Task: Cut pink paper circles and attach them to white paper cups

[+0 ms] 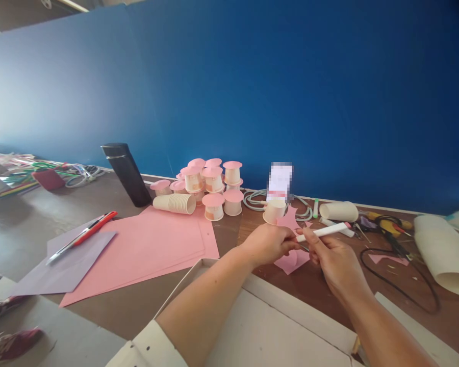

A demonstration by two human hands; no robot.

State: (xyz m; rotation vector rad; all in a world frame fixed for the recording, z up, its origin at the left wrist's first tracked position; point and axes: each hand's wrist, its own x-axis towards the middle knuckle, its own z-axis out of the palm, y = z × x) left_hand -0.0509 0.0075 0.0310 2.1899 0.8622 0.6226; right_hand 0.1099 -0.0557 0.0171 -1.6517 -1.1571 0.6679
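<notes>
My left hand (270, 243) pinches a piece of cut pink paper (290, 261) above the wooden table. Close beside it, my right hand (334, 260) grips a white pen-like stick (323, 232) that points up and to the right. Its near tip meets the pink paper between the two hands. Just behind the hands a small paper cup (274, 210) lies on its side.
Pink paper sheets (149, 247) and a grey sheet with a red utility knife (84, 235) lie left. Behind stand a black bottle (127, 174), pink-topped cups (214, 186) and a sleeve of cups (175, 203). A glue gun (386, 227), cord and paper rolls (441, 255) sit right; a white box (268, 326) is near.
</notes>
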